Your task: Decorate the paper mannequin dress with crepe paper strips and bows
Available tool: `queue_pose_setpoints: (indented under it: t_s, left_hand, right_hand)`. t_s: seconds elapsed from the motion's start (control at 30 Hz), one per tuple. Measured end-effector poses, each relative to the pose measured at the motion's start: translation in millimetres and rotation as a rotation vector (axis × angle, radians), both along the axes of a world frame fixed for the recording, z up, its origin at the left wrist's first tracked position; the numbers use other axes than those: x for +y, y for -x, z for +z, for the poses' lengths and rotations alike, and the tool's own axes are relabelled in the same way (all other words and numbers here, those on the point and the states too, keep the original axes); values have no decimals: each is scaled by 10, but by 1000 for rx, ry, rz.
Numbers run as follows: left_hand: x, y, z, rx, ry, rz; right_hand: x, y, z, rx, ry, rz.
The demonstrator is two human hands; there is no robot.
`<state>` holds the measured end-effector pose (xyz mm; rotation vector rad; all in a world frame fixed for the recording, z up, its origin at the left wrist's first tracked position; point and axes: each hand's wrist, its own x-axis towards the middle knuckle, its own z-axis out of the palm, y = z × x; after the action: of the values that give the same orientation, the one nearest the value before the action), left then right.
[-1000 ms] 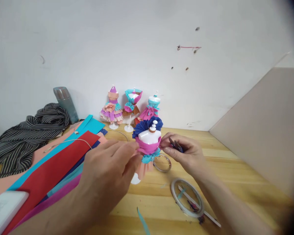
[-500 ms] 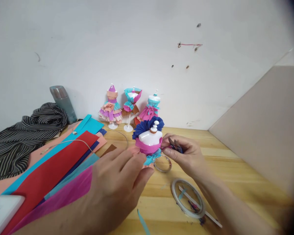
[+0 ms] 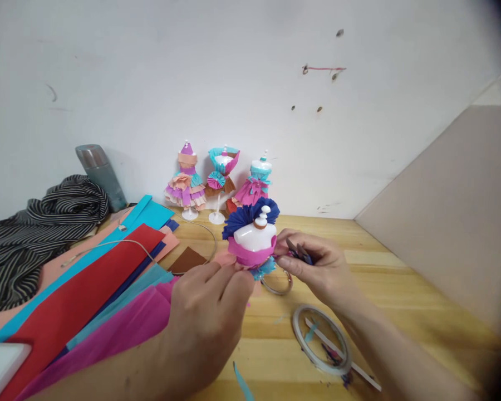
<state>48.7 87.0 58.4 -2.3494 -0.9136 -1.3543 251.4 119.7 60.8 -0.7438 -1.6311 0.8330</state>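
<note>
Wooden surface (image 3: 401, 312) carries a small mannequin (image 3: 254, 236). At its left the left hand (image 3: 209, 317) pinches its pink band (image 3: 250, 257); at its right the right hand (image 3: 317, 267) is closed on a dark tool (image 3: 298, 250). Even pressure should keep the band snug.

In the grip, the dress form (image 3: 254, 236) was glossy white plastic, its pink band (image 3: 253, 257) matt, crinkled paper, and its blue fan (image 3: 244, 214) pleated paper. Beneath lay a smooth, faintly shiny wooden table (image 3: 401, 312). Right of the grip was a clear glossy tape ring (image 3: 321, 337); left, matt paper sheets (image 3: 79, 295) and striped cloth (image 3: 37, 228).
</note>
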Motion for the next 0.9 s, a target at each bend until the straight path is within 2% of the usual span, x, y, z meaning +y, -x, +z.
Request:
queue_pose_setpoints:
  t_s: [0.3,0.47,0.67,0.9]
  left_hand:
    - [-29,37,27,143,-221,-11]
    - [-53,36,36,175,-249,4]
    - [-37,39,25,132,-195,-5]
    - [53,58,64,-36,58,-8]
  right_hand:
    - [24,-4,40,-32,30,-14]
    - [51,-14,28,-27,76,-32]
    - [57,-47,-8,-56,135,-55]
    - [37,2,-176,94,304,-69]
